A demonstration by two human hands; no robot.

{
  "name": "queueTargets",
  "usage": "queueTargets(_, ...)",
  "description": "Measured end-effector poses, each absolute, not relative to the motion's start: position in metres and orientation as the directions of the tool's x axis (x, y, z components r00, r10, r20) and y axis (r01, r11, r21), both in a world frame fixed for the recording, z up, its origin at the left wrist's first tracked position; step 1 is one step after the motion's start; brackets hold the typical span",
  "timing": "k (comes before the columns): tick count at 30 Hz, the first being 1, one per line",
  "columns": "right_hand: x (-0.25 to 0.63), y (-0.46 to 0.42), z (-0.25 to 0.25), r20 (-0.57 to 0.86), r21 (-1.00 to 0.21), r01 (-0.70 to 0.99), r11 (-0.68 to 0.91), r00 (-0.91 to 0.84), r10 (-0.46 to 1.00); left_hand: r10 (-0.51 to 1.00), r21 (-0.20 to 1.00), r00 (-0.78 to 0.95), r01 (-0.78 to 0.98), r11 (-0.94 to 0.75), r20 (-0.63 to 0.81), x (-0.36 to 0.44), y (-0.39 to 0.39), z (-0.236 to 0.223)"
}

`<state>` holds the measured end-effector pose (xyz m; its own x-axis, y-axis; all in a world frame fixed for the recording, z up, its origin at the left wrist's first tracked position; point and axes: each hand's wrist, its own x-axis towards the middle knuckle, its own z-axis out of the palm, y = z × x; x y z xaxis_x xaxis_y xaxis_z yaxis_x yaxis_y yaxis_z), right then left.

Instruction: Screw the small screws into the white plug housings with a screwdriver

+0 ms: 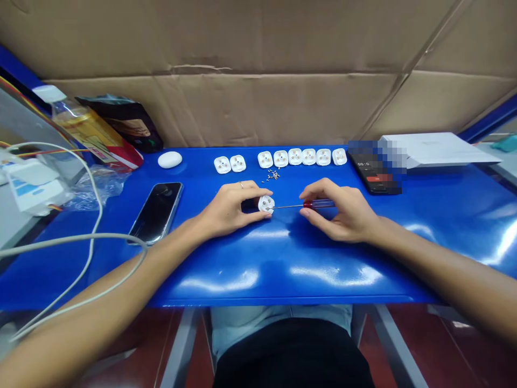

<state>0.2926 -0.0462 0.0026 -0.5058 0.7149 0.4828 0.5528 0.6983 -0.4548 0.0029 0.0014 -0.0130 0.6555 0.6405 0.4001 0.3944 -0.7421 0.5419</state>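
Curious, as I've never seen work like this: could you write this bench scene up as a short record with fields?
Left hand: holds a white plastic plug housing
Right hand: holds a red-handled screwdriver, its tip at the housing
Nearby: a row of similar housings, small screws
Surface: blue table
Also present: smartphone

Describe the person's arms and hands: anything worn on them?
The left hand wears a thin pale metal ring on one finger; no ring shows on the right hand. Neither hand is gloved. The left forearm and right forearm are bare, with no sleeve or watch in view.
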Motion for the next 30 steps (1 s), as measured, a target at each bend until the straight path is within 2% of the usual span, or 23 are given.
queueTargets(11,0.291,-0.046,0.004,0.407,-0.666,0.473,0.577,-0.417,0.813,0.690,0.593,0.640,0.425,-0.684,0.338,0.005,-0.002,-0.008)
queueTargets(17,0.287,-0.049,0.001,0.326,-0.776,0.437,0.455,-0.341,0.882,0.702,0.571,0.625,0.456,-0.682,0.340,0.006,-0.003,-0.008)
queueTargets(21,0.286,-0.047,-0.002,0.293,-0.815,0.407,0.412,-0.324,0.900,0.666,0.522,0.666,0.457,-0.720,0.336,0.004,0.001,-0.004)
queueTargets(24,0.286,-0.046,-0.003,0.346,-0.781,0.415,0.467,-0.336,0.876,0.629,0.467,0.707,0.458,-0.756,0.324,-0.003,0.009,-0.002)
queueTargets(28,0.289,-0.042,-0.003,0.347,-0.799,0.397,0.452,-0.310,0.885,0.661,0.395,0.715,0.553,-0.734,0.228,-0.020,0.023,-0.002)
queueTargets(30,0.291,-0.040,-0.004,0.316,-0.835,0.366,0.411,-0.292,0.903,0.688,0.351,0.688,0.601,-0.718,0.231,-0.026,0.028,-0.002)
